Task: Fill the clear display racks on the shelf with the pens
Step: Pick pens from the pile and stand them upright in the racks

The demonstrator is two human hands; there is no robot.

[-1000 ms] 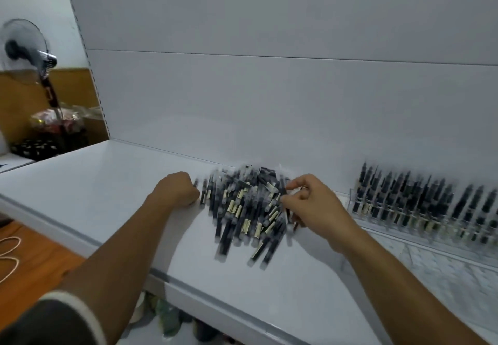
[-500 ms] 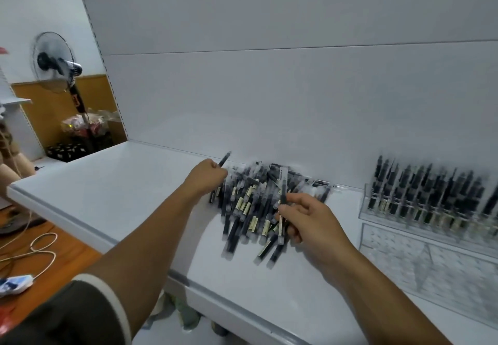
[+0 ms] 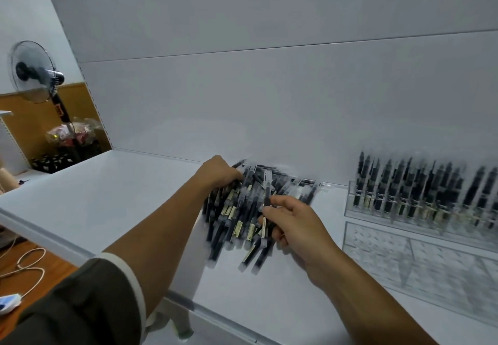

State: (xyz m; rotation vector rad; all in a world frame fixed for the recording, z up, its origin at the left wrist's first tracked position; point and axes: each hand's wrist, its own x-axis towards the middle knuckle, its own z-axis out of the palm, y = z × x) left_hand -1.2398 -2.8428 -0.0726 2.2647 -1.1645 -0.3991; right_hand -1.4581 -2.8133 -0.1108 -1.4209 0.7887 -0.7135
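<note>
In the head view, a loose heap of pens is seen on the white shelf, close to the back panel and left of the racks. The right hand is laid at the heap's right edge. One pen is pinched between its thumb and forefinger and held nearly upright, clear cap uppermost. The lower fingers are curled against further pens, though it cannot be told whether those are gripped. The left hand is set on the heap's far left corner with its fingers curled under and hidden. A pen tip is seen jutting past the knuckles, but a grip on it cannot be confirmed.

To the right, the far rack is packed with upright pens, blurred by motion. The near rack, just in front of it, appears unfilled. A fan is seen far to the left, beyond the shelf.

The step in hand is judged to be the gathering of pens for the near rack. It is best done with the pens collected all pointing one way, so that none needs turning at the slots. Only as many should be taken as can be kept parallel, since a crossed bundle is likely to jam. The heap should be steadied by the left hand so that nothing is rolled off the near edge, and the filled rack should not be knocked on the way across.
</note>
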